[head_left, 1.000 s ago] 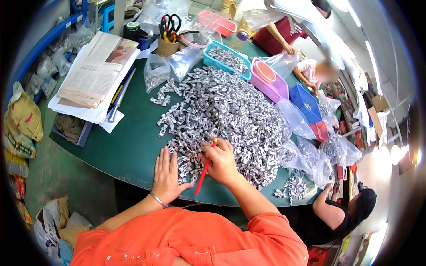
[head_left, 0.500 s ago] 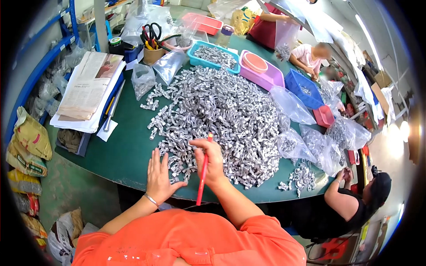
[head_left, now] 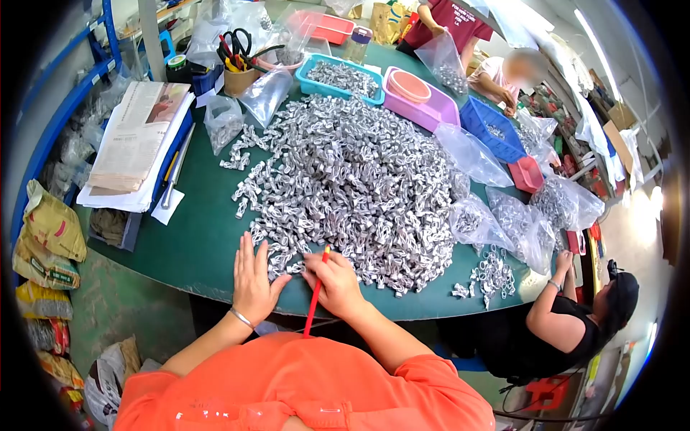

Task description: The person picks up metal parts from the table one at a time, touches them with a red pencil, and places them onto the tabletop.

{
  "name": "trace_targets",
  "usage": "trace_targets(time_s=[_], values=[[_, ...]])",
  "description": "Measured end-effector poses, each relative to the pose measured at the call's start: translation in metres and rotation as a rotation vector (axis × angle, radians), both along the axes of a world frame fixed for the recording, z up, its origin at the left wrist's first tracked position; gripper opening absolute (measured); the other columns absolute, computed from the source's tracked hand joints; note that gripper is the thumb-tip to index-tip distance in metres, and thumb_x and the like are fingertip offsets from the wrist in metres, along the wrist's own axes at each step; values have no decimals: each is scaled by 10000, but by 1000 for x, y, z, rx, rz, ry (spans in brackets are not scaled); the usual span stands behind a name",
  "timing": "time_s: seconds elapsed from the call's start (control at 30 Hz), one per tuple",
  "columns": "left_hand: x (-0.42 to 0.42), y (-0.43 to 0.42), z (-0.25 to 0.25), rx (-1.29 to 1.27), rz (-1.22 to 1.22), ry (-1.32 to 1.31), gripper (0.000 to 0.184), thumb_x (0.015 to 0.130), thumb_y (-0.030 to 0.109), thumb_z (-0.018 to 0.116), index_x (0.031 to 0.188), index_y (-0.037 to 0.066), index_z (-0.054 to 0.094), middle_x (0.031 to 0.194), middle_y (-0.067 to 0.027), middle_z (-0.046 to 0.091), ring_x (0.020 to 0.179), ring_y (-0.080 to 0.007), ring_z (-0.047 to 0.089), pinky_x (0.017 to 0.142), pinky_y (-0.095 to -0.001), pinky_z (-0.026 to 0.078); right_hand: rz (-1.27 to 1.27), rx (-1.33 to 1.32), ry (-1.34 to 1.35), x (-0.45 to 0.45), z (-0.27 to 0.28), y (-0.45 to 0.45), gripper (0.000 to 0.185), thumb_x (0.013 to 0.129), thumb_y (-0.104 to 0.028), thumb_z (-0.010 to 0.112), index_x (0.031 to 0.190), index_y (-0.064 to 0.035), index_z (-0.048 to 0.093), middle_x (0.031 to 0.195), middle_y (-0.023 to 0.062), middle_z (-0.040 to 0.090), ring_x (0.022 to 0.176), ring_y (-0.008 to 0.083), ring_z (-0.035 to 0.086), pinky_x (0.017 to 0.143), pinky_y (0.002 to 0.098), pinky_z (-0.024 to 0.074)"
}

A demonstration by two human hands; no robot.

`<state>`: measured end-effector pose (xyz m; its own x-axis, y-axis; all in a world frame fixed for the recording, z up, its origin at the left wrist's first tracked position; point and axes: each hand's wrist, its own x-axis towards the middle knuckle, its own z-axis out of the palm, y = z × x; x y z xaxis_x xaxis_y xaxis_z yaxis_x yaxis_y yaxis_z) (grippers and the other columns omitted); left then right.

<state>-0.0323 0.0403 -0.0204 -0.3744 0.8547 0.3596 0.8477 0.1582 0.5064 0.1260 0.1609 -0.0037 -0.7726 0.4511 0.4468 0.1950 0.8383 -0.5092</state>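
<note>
A large heap of small silvery looped metal pieces [head_left: 352,187] covers the middle of the green table [head_left: 172,248]. My left hand [head_left: 255,284] lies at the heap's lower left edge, fingers straight and thumb spread, with a bracelet on the wrist. Just to its right, my right hand [head_left: 338,286] has a red pencil [head_left: 313,305] held across the fingers, pointing up and tilted. Its fingertips reach the near edge of the heap; whether they also pinch a metal piece cannot be made out.
Behind the heap stand a turquoise basket [head_left: 307,85] of metal pieces, a purple basket [head_left: 438,115] and a blue basket [head_left: 503,147]. Newspapers [head_left: 136,133] are stacked at left. Filled plastic bags [head_left: 528,230] lie at right. Co-workers sit at right [head_left: 575,327] and far right.
My right hand has come down to the heap's near edge, and the pencil has lowered with it. My left hand stays flat in about the same place. A distant co-worker's plastic bag has shifted.
</note>
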Motion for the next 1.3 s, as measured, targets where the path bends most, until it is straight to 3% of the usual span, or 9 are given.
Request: trace_targets(time_s=[0.17, 0.23, 0.33, 0.43, 0.63, 0.77, 0.93, 1.07, 1.3], values=[[0, -1, 11, -45, -38, -45, 982, 696, 513, 721, 1383, -44, 294, 1471, -291, 190, 1369, -447, 179, 1075, -559, 181, 127, 55, -50, -14, 5, -3, 260, 786, -173, 655, 1007, -60, 578, 1167, 100, 610, 1091, 316, 551, 909, 420, 419], [-1, -1, 7, -76, -44, -16, 999, 681, 520, 732, 1388, -32, 294, 1476, -286, 180, 1373, -441, 171, 1081, -558, 173, 191, -168, -24, -7, -9, 4, 223, 769, -111, 640, 976, -51, 582, 1091, 144, 630, 1008, 344, 591, 853, 428, 464], [1, 0, 10, -108, -38, -16, 1013, 660, 523, 746, 1396, -9, 298, 1478, -282, 173, 1376, -439, 161, 1087, -559, 163, 80, -16, 2, 6, -1, 1, 241, 740, -48, 661, 970, -41, 589, 1111, 153, 626, 1044, 358, 585, 877, 436, 466], [0, 6, 7, -129, -21, 12, 917, 722, 462, 724, 1389, -9, 308, 1469, -297, 173, 1374, -445, 156, 1075, -589, 156, 109, -204, 58, 23, 2, -10, 216, 762, 23, 647, 962, -29, 584, 1104, 161, 629, 1032, 344, 595, 876, 420, 472], [-24, 35, -6, -111, 86, 75, 802, 784, 442, 670, 1362, -11, 348, 1471, -253, 220, 1366, -432, 186, 1071, -586, 166, -350, -297, 256, 57, -3, -11, 158, 780, 86, 633, 881, -10, 561, 908, 133, 662, 840, 254, 629, 768, 327, 494], [-20, 28, -3, -40, 93, 17, 765, 790, 425, 674, 1352, 6, 368, 1470, -235, 241, 1375, -410, 189, 1065, -587, 170, -212, 23, 181, 43, 3, -14, 239, 695, 86, 672, 865, -41, 563, 831, 90, 638, 748, 281, 582, 694, 360, 446], [1, 2, 22, 340, -126, -99, 385, 741, 67, 716, 1097, 4, 583, 1175, -151, 546, 1069, -315, 520, 931, -364, 406, -289, 175, -1, 28, -8, -14, 314, 654, -47, 753, 879, -97, 539, 865, 36, 616, 802, 273, 549, 686, 380, 379], [16, -13, 17, 254, -241, -390, 359, 752, -69, 666, 1096, -6, 589, 1078, -112, 574, 812, -153, 624, 664, -246, 502, -277, 156, 89, 30, -11, -14, 327, 639, -4, 759, 837, -83, 511, 843, 44, 625, 722, 258, 558, 684, 374, 398], [26, -6, 12, 166, -313, -611, 440, 750, -81, 680, 1169, -11, 564, 1010, -98, 595, 796, -148, 631, 678, -237, 524, -240, -381, 450, 30, -16, -33, 288, 726, 94, 714, 790, -19, 456, 901, 156, 642, 671, 156, 617, 608, 260, 503]])
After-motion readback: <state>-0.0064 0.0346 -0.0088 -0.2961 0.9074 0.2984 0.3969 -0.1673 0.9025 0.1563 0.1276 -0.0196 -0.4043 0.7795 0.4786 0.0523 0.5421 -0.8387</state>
